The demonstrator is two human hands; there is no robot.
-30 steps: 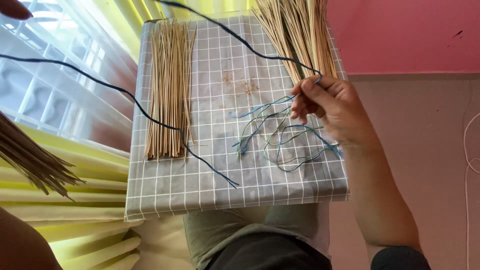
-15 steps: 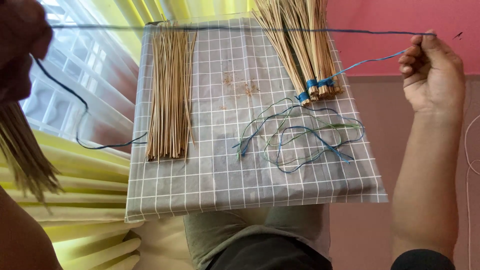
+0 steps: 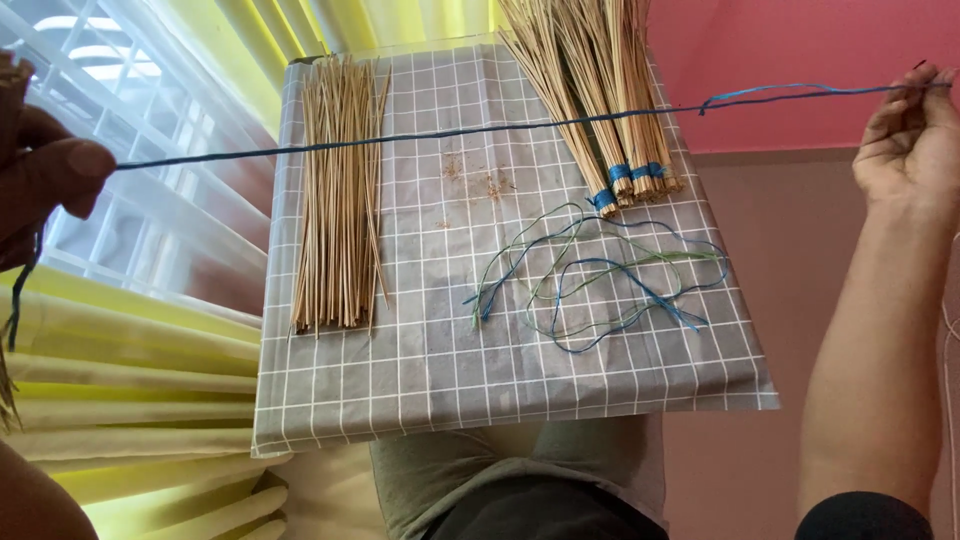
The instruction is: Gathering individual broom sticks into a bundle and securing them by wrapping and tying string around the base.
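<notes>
Currently stretched taut across the whole view: a dark blue string (image 3: 480, 130), pulled out level above the far half of the counter (image 3: 450, 400), clear of the grey checked cloth. Pinched at one end in the left hand (image 3: 45, 180), thumb pressed down on it, with the spare end hanging below the fist. Gripped at the other end by the curled fingertips of the right hand (image 3: 905, 140), out past the counter's right edge, where a lighter blue strand shows along the line. Possibly also a few stick ends in the left fist, too cropped at the frame edge to be sure.

Already bound, judging by the blue wraps (image 3: 630, 178) near their cut ends: several bundles of thin straw-coloured sticks (image 3: 600, 90), fanned at the far right corner. Not yet bound: a flat pile of loose sticks (image 3: 340, 200) lying along the left edge, with no wrap visible anywhere on it. Spare material to hand as well: a tangle of blue and green threads (image 3: 600, 285) right of centre, just near of the bound bundles. Roughly midway, then, with a good share of sticks left unbundled.
</notes>
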